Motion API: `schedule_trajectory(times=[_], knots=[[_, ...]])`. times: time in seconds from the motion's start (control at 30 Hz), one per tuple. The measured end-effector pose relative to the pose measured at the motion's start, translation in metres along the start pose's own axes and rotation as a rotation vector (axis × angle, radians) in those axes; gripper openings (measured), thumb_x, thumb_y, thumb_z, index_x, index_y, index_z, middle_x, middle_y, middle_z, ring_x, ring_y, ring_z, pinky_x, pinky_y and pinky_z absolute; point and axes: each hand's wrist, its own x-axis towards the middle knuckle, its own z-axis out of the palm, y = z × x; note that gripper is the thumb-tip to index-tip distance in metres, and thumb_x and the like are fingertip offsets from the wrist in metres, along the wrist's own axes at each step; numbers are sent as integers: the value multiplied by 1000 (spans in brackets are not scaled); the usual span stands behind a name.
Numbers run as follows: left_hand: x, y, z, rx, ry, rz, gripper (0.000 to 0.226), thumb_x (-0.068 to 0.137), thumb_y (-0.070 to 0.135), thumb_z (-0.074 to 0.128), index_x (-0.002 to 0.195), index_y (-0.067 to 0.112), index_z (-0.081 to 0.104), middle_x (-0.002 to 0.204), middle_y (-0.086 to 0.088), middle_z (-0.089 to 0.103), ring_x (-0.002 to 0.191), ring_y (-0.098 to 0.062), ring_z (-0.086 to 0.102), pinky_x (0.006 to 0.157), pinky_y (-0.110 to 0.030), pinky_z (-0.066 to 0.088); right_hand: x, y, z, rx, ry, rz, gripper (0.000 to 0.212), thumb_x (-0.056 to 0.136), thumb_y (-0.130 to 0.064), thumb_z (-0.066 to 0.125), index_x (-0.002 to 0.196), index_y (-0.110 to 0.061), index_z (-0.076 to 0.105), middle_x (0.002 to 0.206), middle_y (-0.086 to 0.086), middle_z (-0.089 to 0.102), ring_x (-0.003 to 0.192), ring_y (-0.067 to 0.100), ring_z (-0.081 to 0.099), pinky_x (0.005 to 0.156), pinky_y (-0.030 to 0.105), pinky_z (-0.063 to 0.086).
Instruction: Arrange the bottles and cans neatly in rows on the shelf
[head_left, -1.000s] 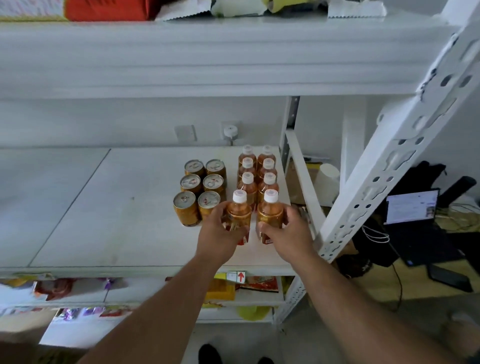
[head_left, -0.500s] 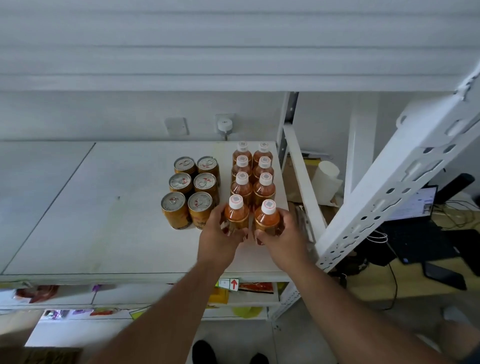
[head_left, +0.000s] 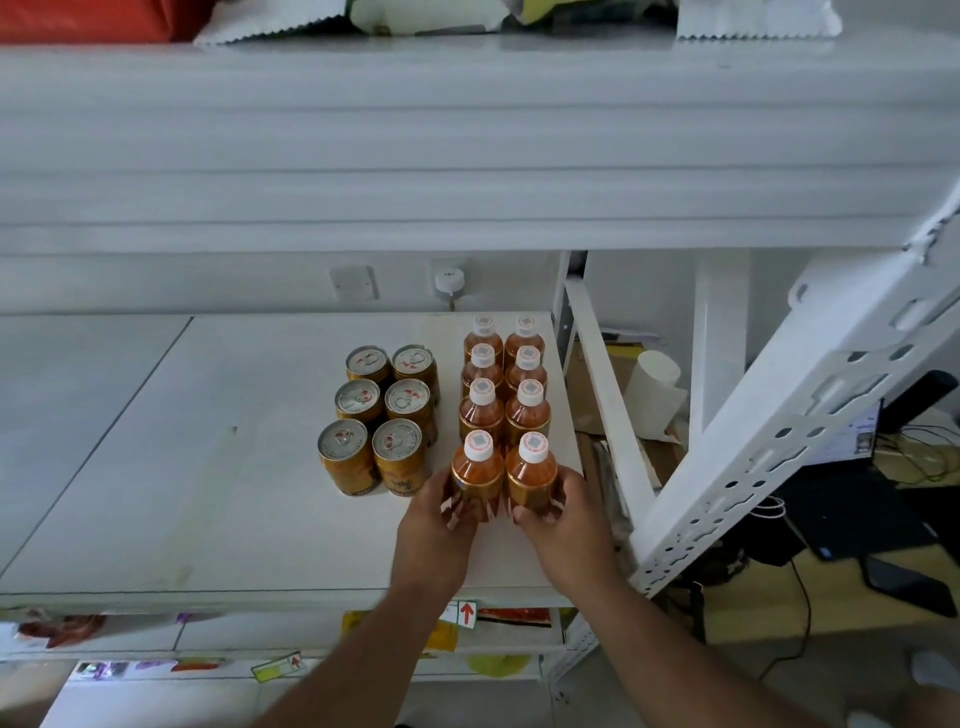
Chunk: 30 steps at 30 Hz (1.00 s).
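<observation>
Amber front bottles (head_left: 477, 478) stand upright, caps up, both hands (head_left: 434, 525) gripping one each.

head cam, close, looks fwd/down onto shelf (head_left: 208, 493).

Left hand (head_left: 434, 530) grips front-left bottle (head_left: 477, 480), right hand (head_left: 569, 519) grips front-right bottle (head_left: 531, 478); both upright on shelf (head_left: 208, 493), six cans (head_left: 384, 415) beside.

Eight upright amber bottles (head_left: 504, 410) beside six cans (head_left: 382, 418), paired rows
</observation>
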Motion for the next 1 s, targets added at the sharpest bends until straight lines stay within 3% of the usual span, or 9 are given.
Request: schedule_trajectory(times=[0.1, 0.37, 0.57, 0.7, 0.87, 1.0], knots=[[2, 3, 2, 0, 8, -18, 49, 93, 16, 67, 138, 26, 51, 116, 19, 55, 109, -2, 52, 91, -22, 43, 4, -2, 2, 5, 6, -2, 55, 88, -29, 78, 135, -28, 50, 131, -8, 61, 123, 15, 58, 97, 31, 47], [12, 2, 6, 0, 44, -14, 48, 92, 18, 69, 137, 23, 53, 126, 8, 64, 116, -13, 59, 94, -30, 49, 13, -7, 4, 23, 19, 21, 55, 88, -29, 78, 135, -28, 49, 131, -8, 61, 124, 16, 57, 96, 31, 46], [16, 1, 7, -20, 40, 0, 44, 90, 20, 70, 131, 28, 55, 110, 19, 60, 108, -7, 59, 86, -23, 45, 16, -6, 6, 20, 30, 28, 56, 86, -30, 80, 133, -28, 51, 130, -7, 63, 123, 17, 59, 102, 39, 51], [16, 0, 7, -2, 32, -8, 46, 90, 20, 70, 133, 26, 54, 111, 18, 60, 107, -5, 57, 85, -23, 44, 17, -7, 6, 17, 22, 37, 56, 85, -30, 80, 133, -28, 51, 128, -8, 62, 121, 16, 60, 99, 35, 50], [11, 1, 5, 23, -25, -25, 60, 90, 17, 68, 143, 27, 43, 127, 13, 58, 118, -9, 55, 91, -24, 47, 16, -7, 4, -22, -8, 45, 60, 85, -30, 80, 137, -25, 50, 132, -6, 61, 124, 19, 59, 103, 40, 50], [-2, 5, -4, 87, -66, -57, 72, 90, 27, 68, 151, 30, 31, 148, 9, 47, 133, -16, 47, 107, -37, 45, 6, -10, 2, -59, -28, 36, 57, 89, -31, 76, 138, -26, 48, 133, -4, 62, 125, 19, 58, 96, 31, 45]])
